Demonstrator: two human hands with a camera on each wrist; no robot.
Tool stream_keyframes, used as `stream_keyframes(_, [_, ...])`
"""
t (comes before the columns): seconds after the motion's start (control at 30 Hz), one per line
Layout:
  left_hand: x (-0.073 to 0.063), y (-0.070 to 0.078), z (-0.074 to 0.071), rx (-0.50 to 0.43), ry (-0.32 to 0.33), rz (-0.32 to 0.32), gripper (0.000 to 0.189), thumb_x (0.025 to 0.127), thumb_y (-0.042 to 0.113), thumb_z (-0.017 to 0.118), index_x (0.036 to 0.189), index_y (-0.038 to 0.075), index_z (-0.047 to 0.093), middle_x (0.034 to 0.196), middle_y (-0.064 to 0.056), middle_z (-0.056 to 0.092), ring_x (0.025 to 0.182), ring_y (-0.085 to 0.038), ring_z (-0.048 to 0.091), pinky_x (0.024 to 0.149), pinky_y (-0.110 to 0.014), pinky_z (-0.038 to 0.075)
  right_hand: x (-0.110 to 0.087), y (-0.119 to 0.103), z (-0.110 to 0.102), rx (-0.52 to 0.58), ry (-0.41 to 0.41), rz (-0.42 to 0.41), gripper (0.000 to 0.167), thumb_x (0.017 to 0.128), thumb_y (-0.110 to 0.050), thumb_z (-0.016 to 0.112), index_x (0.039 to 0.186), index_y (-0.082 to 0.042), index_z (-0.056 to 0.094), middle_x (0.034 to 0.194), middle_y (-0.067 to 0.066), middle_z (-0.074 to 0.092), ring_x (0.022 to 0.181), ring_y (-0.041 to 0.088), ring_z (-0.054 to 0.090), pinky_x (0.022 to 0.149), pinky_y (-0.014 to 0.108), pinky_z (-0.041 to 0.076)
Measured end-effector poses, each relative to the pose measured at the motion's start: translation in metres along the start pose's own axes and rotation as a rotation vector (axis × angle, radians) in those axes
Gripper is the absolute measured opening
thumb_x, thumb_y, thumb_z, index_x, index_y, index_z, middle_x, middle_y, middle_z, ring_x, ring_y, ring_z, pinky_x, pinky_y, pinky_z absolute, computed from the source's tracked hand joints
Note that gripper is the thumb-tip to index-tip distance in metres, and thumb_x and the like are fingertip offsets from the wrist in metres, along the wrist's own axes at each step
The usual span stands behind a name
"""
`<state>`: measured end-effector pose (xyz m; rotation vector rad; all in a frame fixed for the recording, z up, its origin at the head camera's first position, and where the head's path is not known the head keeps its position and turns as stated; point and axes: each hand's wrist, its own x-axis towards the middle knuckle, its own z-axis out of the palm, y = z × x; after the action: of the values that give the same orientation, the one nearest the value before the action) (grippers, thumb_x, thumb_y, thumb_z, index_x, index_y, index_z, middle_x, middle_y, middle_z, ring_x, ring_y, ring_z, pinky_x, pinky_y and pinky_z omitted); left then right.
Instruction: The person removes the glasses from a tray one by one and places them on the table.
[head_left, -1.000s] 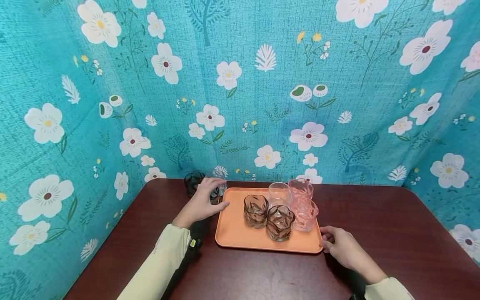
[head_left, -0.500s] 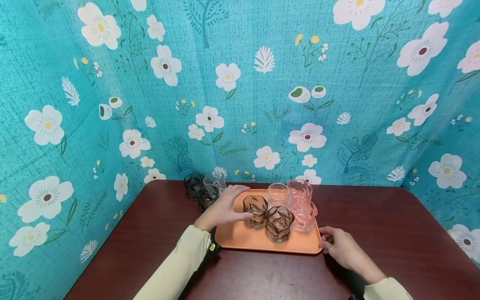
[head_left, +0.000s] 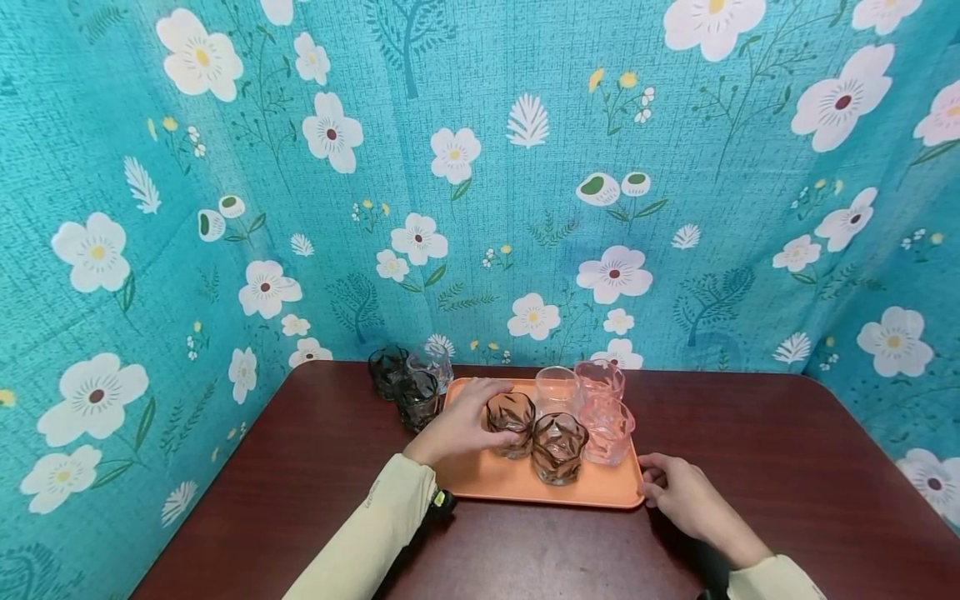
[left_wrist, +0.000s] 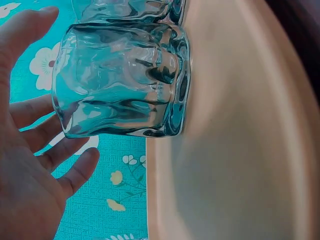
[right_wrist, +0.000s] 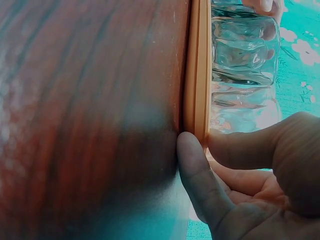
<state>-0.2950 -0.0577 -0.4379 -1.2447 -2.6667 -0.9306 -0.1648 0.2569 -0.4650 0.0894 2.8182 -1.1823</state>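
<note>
My left hand point(head_left: 461, 423) reaches over the left side of an orange tray point(head_left: 480, 483), its fingers and thumb spread around a brown faceted drinking glass point(head_left: 517, 412). In the left wrist view, the thumb stands apart from this glass point(left_wrist: 120, 80), and some fingertips pass behind it. A second brown glass point(head_left: 559, 450) sits close on its right. Behind and right of these, a clear glass point(head_left: 557, 385) and two pink glasses point(head_left: 609, 433) share the tray. At the tray's right edge, my right hand point(head_left: 678, 496) pinches the rim point(right_wrist: 197, 75) between thumb and finger.
Left of the tray, two dark glasses point(head_left: 416, 402) and another clear glass point(head_left: 431, 367) stand on the dark wood table point(head_left: 525, 550). A teal floral curtain point(head_left: 480, 208) hangs behind and along the sides.
The left hand has moved right, from beside the dark glasses at the tray's left edge to the left brown glass. The right hand has stayed at the tray's rim.
</note>
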Motion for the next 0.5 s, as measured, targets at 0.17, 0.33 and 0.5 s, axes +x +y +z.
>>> stream_keyframes(0.17, [0.0002, -0.001, 0.0006, 0.006, 0.0, 0.007, 0.073, 0.078, 0.038, 0.077, 0.139, 0.012, 0.046, 0.137, -0.003, 0.045, 0.126, -0.018, 0.037, 0.098, -0.043, 0.038, -0.0001, -0.0006, -0.0001, -0.009, 0.01, -0.015, 0.034, 0.083, 0.008, 0.062, 0.116, 0.013, 0.056, 0.08, 0.005, 0.059, 0.068, 0.014, 0.06, 0.056, 0.027, 0.05])
stream_keyframes(0.33, [-0.0006, -0.0026, 0.0003, 0.028, -0.002, 0.017, 0.069, 0.081, 0.039, 0.073, 0.138, 0.012, 0.046, 0.136, -0.003, 0.045, 0.126, -0.018, 0.038, 0.098, -0.041, 0.039, -0.0003, -0.001, 0.0001, -0.018, 0.013, -0.018, 0.034, 0.083, 0.008, 0.062, 0.116, 0.013, 0.056, 0.08, 0.005, 0.059, 0.068, 0.014, 0.06, 0.055, 0.027, 0.05])
stream_keyframes(0.5, [-0.0001, -0.0025, -0.001, 0.04, -0.016, -0.005, 0.067, 0.083, 0.042, 0.071, 0.138, 0.014, 0.047, 0.136, -0.001, 0.045, 0.125, -0.017, 0.039, 0.097, -0.04, 0.04, -0.0004, -0.0007, 0.0, -0.022, 0.019, -0.024, 0.033, 0.082, 0.008, 0.063, 0.114, 0.013, 0.057, 0.08, 0.005, 0.059, 0.068, 0.014, 0.06, 0.056, 0.026, 0.05])
